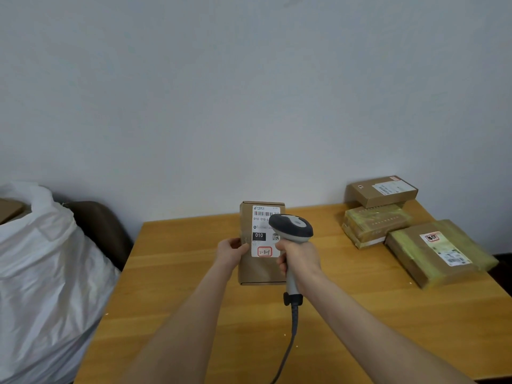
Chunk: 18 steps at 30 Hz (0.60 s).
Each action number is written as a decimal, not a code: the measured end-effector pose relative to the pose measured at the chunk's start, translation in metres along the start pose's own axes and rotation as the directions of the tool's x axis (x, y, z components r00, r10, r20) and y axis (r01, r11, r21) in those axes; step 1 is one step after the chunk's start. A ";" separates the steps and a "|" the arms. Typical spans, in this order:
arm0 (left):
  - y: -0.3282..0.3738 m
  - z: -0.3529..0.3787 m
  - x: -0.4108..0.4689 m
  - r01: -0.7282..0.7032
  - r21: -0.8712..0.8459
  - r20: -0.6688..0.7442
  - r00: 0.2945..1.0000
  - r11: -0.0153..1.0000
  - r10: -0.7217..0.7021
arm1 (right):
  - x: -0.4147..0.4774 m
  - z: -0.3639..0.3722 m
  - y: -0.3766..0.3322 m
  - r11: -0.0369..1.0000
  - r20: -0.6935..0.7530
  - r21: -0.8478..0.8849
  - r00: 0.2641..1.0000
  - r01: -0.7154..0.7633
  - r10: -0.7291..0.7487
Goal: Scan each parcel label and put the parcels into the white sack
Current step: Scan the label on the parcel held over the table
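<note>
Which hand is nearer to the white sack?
Left. The left hand, holding the left edge of the parcel, is on the side toward the white sack. The right hand, gripping the scanner, is beyond the parcel, farther away.

A plain parcel-sorting room: a wooden counter (360,328) against a bare pale wall (249,92), labelled cardboard parcels (382,191) stacked at its far right corner, a corded barcode scanner (291,225), and a white sack (50,273) beside its left edge.
</note>
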<state>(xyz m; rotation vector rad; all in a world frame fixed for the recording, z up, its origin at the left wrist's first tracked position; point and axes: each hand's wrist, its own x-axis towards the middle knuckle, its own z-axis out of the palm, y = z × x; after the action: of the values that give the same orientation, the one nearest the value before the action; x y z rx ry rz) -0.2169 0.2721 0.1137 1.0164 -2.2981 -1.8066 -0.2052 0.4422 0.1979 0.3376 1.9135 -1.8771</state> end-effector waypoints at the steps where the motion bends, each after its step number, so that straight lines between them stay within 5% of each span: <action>1: 0.000 -0.004 0.002 0.001 -0.005 0.001 1.000 1.000 -0.001 | 0.001 0.005 0.000 1.000 -0.001 -0.004 1.000 0.002 -0.002; 10: -0.001 -0.051 0.024 0.029 -0.074 -0.024 0.999 0.997 -0.031 | 0.009 0.052 -0.008 0.999 0.106 0.038 0.993 0.039 -0.043; 18: 0.018 -0.131 0.038 0.025 -0.178 -0.206 0.977 0.984 -0.062 | 0.050 0.116 -0.040 0.999 0.208 -0.005 0.978 0.032 -0.030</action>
<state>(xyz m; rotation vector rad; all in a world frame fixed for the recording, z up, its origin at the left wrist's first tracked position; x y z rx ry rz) -0.2003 0.1431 0.1583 1.1740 -1.9728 -1.7808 -0.2521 0.3190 0.2115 0.1040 1.7950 -1.8440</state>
